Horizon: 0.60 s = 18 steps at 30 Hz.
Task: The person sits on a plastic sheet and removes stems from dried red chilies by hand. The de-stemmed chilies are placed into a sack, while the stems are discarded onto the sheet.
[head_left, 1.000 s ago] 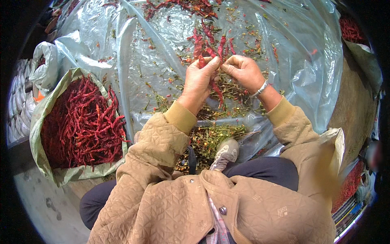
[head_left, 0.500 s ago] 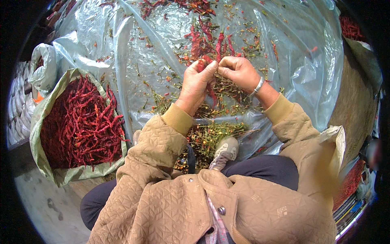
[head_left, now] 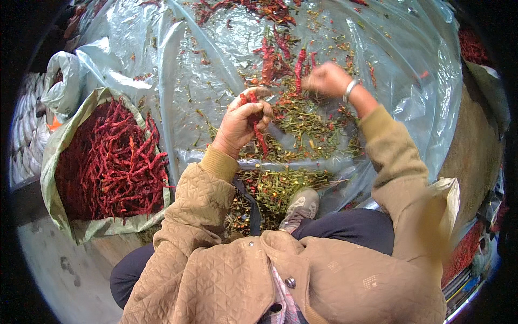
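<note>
My left hand (head_left: 244,120) is closed around a few dried red chili peppers (head_left: 260,141), whose ends stick out above and below the fingers. Off to the right, my right hand (head_left: 330,80) is smeared by motion, so its fingers do not show clearly. Just left of its fingertips, a long dried chili (head_left: 299,70) stands out among a small group of red chilies (head_left: 271,56) on the plastic sheet. Below both hands lie heaped green-brown stems and scraps (head_left: 302,124).
A pale woven sack (head_left: 49,178) full of dried red chilies stands at the left. Blue-tinted plastic sheeting (head_left: 399,86) covers the ground ahead. More stems (head_left: 270,186) are piled by my shoe (head_left: 303,208). Chilies (head_left: 253,11) also lie at the far edge.
My hands have come apart. The left has drawn back toward me and left with its chilies; the right has moved right, near the chilies on the sheet.
</note>
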{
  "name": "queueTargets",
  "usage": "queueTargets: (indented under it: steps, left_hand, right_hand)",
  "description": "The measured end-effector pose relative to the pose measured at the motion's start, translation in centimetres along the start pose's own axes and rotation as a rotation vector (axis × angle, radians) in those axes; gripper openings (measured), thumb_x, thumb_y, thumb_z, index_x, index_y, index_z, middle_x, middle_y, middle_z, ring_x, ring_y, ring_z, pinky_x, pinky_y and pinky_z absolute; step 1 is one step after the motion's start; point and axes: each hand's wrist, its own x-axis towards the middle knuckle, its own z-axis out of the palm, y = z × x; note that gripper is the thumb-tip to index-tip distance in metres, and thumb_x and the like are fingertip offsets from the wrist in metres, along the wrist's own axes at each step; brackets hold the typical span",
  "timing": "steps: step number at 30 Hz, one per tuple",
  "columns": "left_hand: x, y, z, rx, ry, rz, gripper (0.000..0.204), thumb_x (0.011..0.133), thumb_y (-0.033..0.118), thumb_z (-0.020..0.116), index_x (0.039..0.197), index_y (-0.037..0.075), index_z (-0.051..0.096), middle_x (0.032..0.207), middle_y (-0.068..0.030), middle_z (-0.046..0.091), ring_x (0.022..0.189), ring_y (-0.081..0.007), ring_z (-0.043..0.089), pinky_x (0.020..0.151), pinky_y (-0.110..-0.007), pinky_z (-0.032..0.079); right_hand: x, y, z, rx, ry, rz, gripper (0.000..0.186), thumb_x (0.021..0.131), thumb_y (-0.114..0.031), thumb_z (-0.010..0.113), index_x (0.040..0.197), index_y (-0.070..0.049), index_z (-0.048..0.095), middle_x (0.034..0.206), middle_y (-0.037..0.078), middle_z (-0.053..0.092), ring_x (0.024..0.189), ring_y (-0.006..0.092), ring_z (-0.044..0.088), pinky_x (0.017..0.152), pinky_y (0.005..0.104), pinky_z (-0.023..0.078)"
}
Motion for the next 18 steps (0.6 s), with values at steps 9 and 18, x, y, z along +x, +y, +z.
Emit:
queueTargets:
  steps: [9, 18]
  left_hand:
    - [1.5, 1.0, 0.1, 0.309, 0.263, 0.164, 0.007, 0.080, 0.009, 0.052, 0.086, 0.004, 0.053, 0.067, -0.0028, 0.053, 0.047, -0.0072, 0.042, 0.041, -0.019, 0.033]
    - [5.5, 0.2, 2.6, 1.069, 0.086, 0.291, 0.014, 0.076, 0.013, 0.065, 0.083, 0.001, 0.062, 0.065, 0.0035, 0.055, 0.061, -0.0031, 0.046, 0.054, -0.021, 0.041]
  right_hand:
    - [6.8, -1.1, -1.1, 0.509, 0.234, 0.141, 0.027, 0.072, -0.028, 0.069, 0.077, -0.002, 0.063, 0.064, 0.001, 0.058, 0.056, 0.0079, 0.051, 0.051, 0.0246, 0.042]
    - [-1.1, -5.0, 1.3, 1.103, 0.036, 0.110, 0.012, 0.077, -0.016, 0.062, 0.071, -0.007, 0.058, 0.060, -0.004, 0.051, 0.050, 0.0037, 0.043, 0.046, 0.0187, 0.033]
